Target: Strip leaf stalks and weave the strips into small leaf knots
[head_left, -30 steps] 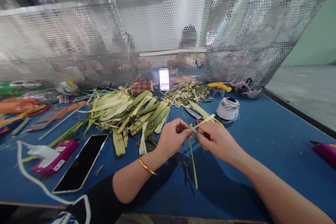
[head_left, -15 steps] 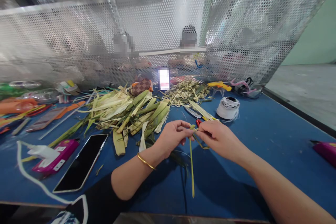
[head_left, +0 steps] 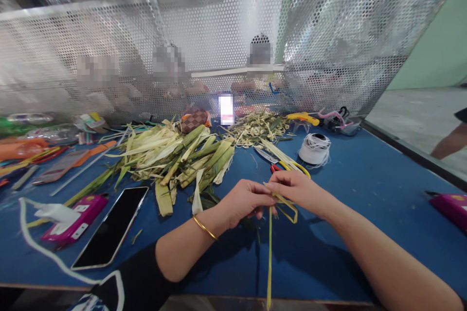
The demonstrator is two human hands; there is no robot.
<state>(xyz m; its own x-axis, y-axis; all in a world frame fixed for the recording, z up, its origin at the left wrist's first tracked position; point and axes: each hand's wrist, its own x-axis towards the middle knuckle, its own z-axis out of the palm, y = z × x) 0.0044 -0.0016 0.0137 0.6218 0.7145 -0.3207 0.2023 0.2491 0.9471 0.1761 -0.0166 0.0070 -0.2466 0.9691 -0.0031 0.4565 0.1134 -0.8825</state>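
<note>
My left hand [head_left: 248, 202] pinches narrow corn husk strips [head_left: 270, 257] between thumb and fingers; one long yellow-green end hangs straight down past the table's front edge. Close against it, my right hand [head_left: 297, 190] is closed on the same strips, and a bent loop sticks out below its fingers. The exact crossing of the strips is hidden by my fingertips. Just behind my hands lie scissors [head_left: 268, 155] with red and yellow handles, beside pale husk strips [head_left: 279, 151]. A big heap of corn husks [head_left: 182, 155] spreads to the left of my hands.
A spool of white string [head_left: 314, 149] stands at right, behind my right hand. A phone [head_left: 111, 228] and a magenta power strip [head_left: 76, 218] with a white plug and cable lie at left. A perforated metal screen [head_left: 219, 34] borders the back; people sit behind it.
Both hands have moved slightly lower and closer together. The hanging husk end reaches further down, and a bent loop now shows under my right hand. A passer-by's limb appears at far right.
</note>
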